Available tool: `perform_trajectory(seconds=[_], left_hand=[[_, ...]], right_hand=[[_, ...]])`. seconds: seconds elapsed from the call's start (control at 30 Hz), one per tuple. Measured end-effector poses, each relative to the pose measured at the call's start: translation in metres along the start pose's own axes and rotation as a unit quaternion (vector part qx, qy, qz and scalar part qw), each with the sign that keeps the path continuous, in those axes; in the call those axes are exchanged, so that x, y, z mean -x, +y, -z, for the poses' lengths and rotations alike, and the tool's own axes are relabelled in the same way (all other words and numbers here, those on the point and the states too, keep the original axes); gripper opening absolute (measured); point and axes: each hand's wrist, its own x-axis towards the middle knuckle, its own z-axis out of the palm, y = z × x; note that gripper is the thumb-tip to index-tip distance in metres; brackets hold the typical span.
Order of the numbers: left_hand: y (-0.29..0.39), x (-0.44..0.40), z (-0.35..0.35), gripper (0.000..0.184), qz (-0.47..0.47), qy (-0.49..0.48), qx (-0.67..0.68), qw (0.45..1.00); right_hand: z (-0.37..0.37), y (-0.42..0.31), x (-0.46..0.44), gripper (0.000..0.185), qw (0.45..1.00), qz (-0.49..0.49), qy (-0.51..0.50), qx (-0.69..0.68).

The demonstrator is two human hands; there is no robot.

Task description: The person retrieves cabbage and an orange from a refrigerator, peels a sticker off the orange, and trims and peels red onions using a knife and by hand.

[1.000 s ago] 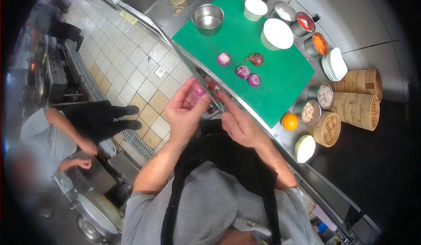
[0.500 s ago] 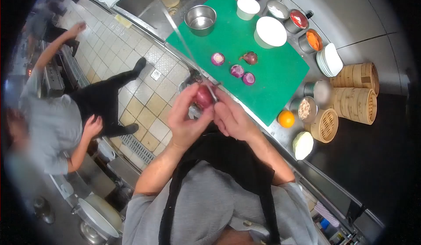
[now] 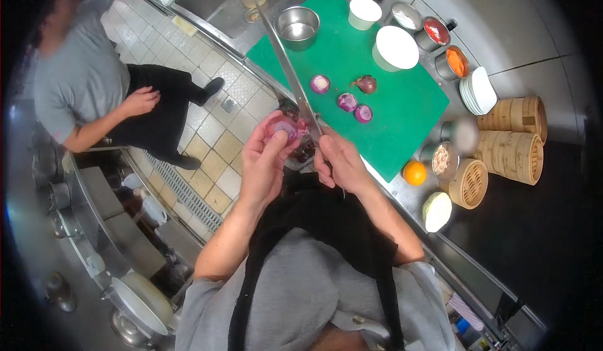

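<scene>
My left hand point(image 3: 267, 156) is closed around a red onion point(image 3: 282, 127), with a pale cut face turned up. In my right hand point(image 3: 341, 159) is a long knife point(image 3: 290, 71), its blade slanting up and left past the onion. Both hands are in front of the counter edge, above a dark container or bag that they partly hide. On the green cutting board point(image 3: 402, 122) lie a peeled red onion point(image 3: 320, 84), two cut pieces point(image 3: 347, 102) point(image 3: 363, 113) and an unpeeled red onion point(image 3: 366, 85).
A steel pot point(image 3: 296, 27) and white bowls point(image 3: 396, 48) stand on the board. Along the wall are ingredient pots point(image 3: 452, 62), white dishes point(image 3: 478, 91), bamboo steamers point(image 3: 512, 156), an orange point(image 3: 414, 172) and a cabbage piece point(image 3: 437, 212). A co-worker point(image 3: 94, 68) stands at left.
The onion has turned in my left hand, now showing a cut face. The knife blade has swung more upright and shows broadside. The co-worker has moved up in the view.
</scene>
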Motion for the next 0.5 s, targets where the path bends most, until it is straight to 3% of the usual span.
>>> perform_trajectory(seconds=[0.07, 0.13, 0.2, 0.27, 0.4, 0.5], left_hand=[[0.010, 0.003, 0.003, 0.043, -0.002, 0.001, -0.008, 1.000], [0.022, 0.007, 0.007, 0.043, 0.034, -0.013, 0.087, 0.996], [0.028, 0.005, 0.013, 0.043, 0.022, -0.013, 0.097, 0.995], [0.026, 0.004, 0.028, 0.042, -0.011, -0.002, -0.012, 1.000], [0.015, 0.012, 0.041, 0.047, 0.026, -0.049, -0.174, 0.983], [0.007, 0.015, 0.038, 0.047, 0.020, -0.041, -0.179, 0.983]], right_hand=[[0.003, 0.000, -0.001, 0.050, 1.000, -0.006, 0.002, 0.015], [0.006, 0.000, -0.003, 0.050, 0.999, -0.011, -0.005, 0.042], [0.007, 0.002, -0.004, 0.050, 0.999, -0.023, -0.001, 0.047], [0.007, 0.001, -0.004, 0.050, 0.998, -0.035, 0.001, 0.053], [0.003, 0.001, -0.006, 0.056, 0.996, -0.042, -0.016, 0.079], [0.002, -0.001, -0.007, 0.064, 0.994, -0.054, -0.031, 0.094]])
